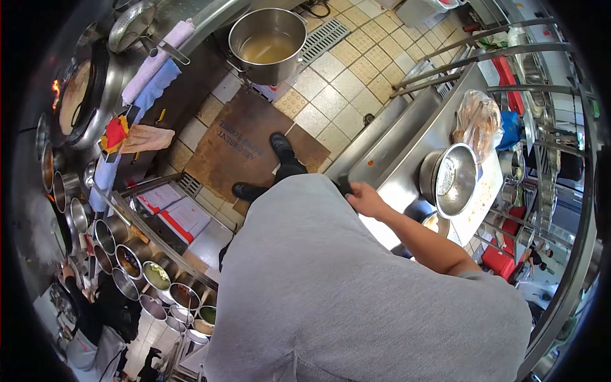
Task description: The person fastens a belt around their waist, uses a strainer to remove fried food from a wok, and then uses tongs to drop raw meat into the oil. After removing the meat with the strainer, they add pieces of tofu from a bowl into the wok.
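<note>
My right hand (367, 201) hangs at my right side, beside the front edge of the steel counter (398, 172). Its fingers are curled closed. A small dark thing (344, 185) shows at the fingertips; I cannot make out what it is or whether it is held. My left hand is out of view. Closest to the right hand on the counter are steel bowls (456, 180) with a perforated one on top. A clear plastic bag (477, 121) with brownish contents lies behind them.
A large pot (267, 44) of yellowish liquid stands ahead near a floor drain (323, 42). A brown mat (235, 143) lies underfoot. At left are a wok (79, 99) near flames and several pots of food (156, 275). Another person (95, 325) works at lower left.
</note>
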The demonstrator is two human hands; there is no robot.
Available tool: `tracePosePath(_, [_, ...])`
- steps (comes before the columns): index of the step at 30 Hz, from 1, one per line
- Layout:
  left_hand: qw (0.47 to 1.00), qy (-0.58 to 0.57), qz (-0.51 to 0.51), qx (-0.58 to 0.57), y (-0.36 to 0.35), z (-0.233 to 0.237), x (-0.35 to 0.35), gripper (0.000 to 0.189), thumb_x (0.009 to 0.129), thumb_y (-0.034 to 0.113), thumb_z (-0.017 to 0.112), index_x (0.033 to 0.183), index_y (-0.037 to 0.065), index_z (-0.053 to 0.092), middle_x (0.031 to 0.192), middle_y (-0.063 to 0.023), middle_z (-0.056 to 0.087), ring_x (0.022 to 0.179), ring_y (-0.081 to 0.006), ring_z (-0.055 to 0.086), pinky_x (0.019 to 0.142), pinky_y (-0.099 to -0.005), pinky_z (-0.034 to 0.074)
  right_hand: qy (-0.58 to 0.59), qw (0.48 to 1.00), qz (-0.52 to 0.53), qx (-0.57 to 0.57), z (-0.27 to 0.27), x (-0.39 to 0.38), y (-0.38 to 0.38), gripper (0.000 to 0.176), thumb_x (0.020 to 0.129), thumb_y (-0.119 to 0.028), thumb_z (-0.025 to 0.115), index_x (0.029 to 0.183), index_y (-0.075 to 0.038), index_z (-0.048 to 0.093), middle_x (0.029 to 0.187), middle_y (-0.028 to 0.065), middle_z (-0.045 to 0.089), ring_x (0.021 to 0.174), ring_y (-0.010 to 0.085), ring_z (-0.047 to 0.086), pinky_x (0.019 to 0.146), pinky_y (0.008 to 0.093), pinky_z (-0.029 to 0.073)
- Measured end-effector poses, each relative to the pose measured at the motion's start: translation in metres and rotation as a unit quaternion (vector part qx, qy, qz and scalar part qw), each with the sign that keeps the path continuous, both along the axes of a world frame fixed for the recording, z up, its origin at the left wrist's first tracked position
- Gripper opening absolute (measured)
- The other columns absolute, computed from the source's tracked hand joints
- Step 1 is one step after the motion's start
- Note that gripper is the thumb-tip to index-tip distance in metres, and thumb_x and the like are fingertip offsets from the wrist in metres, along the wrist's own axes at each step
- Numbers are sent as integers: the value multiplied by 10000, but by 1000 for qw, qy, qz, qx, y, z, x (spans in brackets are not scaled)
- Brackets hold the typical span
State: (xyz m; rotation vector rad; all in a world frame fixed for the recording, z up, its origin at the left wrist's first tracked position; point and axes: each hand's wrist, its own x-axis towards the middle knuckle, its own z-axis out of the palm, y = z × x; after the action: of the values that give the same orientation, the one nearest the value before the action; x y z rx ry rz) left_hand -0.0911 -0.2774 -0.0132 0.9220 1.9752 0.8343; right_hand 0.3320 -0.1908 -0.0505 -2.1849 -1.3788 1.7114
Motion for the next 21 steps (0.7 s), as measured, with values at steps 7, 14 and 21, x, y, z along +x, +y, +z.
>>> tracePosePath(7, [971,-140,182,-67,4,64,-7,230,886,290,495,882,67,551,748,-59,506,679,-186,498,625,-291,392,368,904,-207,71,62,-26,35,143,918,-114,438,1041,-42,428,722,-2,479,697,89,474,666,245,418])
tracePosePath(14, [887,-279,349,-114,32,113,-11,215,891,293,490,871,86,545,734,-46,495,638,-171,488,596,-283,388,454,871,-173,76,122,-46,72,97,919,-137,466,925,-69,397,633,-27,405,482,50,366,423,214,314])
tracePosePath(21, [858,-408,306,-55,81,64,-29,192,913,321,459,805,166,425,642,68,382,440,-47,272,413,-216,229,210,942,-149,217,98,-87,154,270,888,-205,553,731,-52,396,560,-7,380,511,93,378,472,274,346])
